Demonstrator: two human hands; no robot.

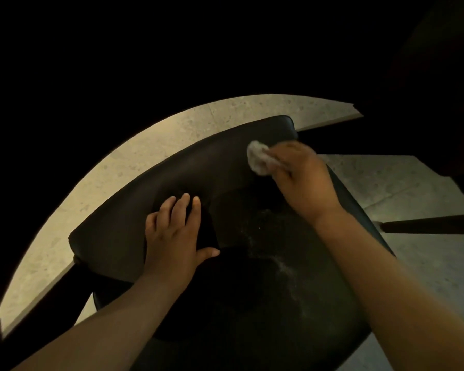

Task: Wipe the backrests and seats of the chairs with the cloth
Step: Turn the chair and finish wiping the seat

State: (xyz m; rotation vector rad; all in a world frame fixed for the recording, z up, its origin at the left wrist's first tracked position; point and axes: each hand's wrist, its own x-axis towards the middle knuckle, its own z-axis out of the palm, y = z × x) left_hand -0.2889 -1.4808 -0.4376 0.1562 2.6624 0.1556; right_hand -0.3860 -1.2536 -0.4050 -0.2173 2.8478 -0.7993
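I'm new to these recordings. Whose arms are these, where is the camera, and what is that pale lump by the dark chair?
There is no machine here. A person wears a wide-angle camera on the head, so this single picture looks down along their own bare arms. The left hand rests flat, fingers straight, on the curved black padded backrest of a chair. The right hand grips the pale lump, a crumpled whitish cloth, and holds it against the backrest near its right end. Nearer the camera is the dark seat, with pale specks scattered on it. Beyond the chair shows a speckled beige floor. The rest is too dark to make out.
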